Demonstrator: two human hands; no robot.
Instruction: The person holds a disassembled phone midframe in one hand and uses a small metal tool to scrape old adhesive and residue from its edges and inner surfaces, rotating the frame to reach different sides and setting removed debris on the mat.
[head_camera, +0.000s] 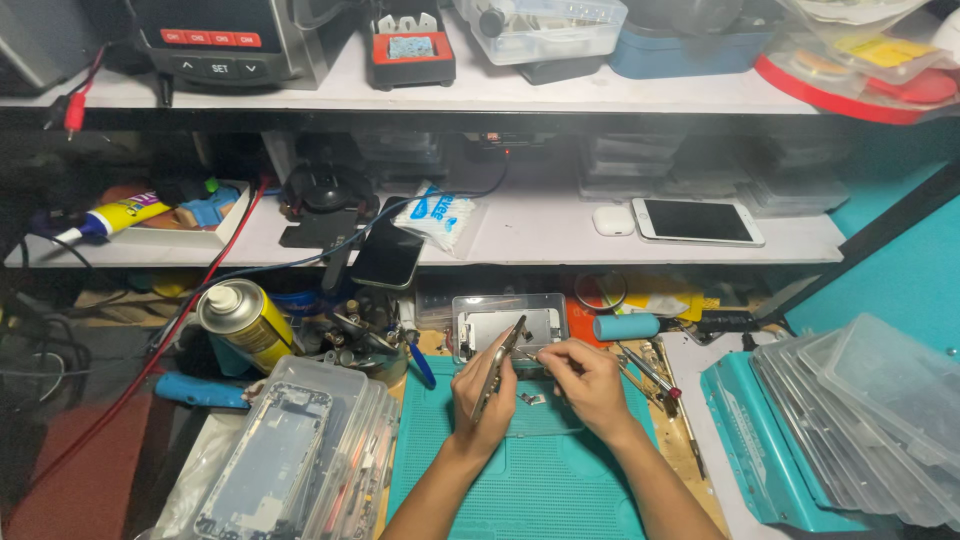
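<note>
Fingers of the left hand (483, 392) clasp an upright phone frame (499, 366); the right hand (588, 383) pinches a thin tool (532, 356).

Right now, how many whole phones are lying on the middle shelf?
2: a white phone face up at the shelf's right, and a dark phone overhanging its front edge near the centre. Clutter may hide more.

Open teal mat (540, 480) between and below both forearms: free passage toward the near edge. Left flank closed by stacked clear cases (300, 450) and a yellow spray can (245, 322). Right flank hemmed by tools (650, 372), then overlapping plastic trays (860, 420). Ahead, blocked by a clear box (508, 322) and a low shelf edge (600, 258).
</note>
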